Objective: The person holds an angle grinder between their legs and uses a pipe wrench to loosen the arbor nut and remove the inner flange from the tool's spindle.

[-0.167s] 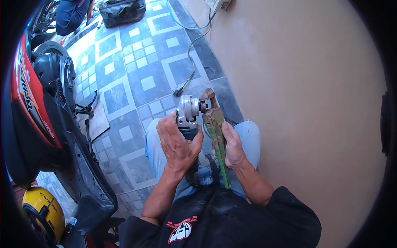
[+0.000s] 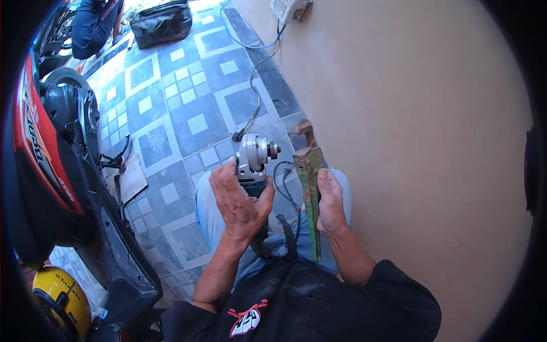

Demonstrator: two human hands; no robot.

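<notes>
My left hand [image 2: 239,202] is wrapped round an angle grinder [image 2: 250,157] with a silver gear head and a dark blue-green body. Its bare spindle points right, and no disc is on it. Against my right palm and fingers my right hand [image 2: 331,205] grips a pipe wrench [image 2: 310,182], its green paint worn and its jaw rusty brown. The wrench stands nearly upright, jaw end away from me, a small gap from the spindle. Much of the grinder's body is hidden by my left hand.
A red and black motorbike [image 2: 43,142] stands close on my left, with a yellow helmet [image 2: 65,296] near it. A dark cord [image 2: 256,97] with a plug lies on the tiles along the beige wall [image 2: 433,142]. Farther off are a black bag [image 2: 162,25] and another person [image 2: 94,28].
The pipe wrench has moved right, and its jaw has come away from the grinder's spindle. The grinder has shifted slightly left in the picture, as has the background.
</notes>
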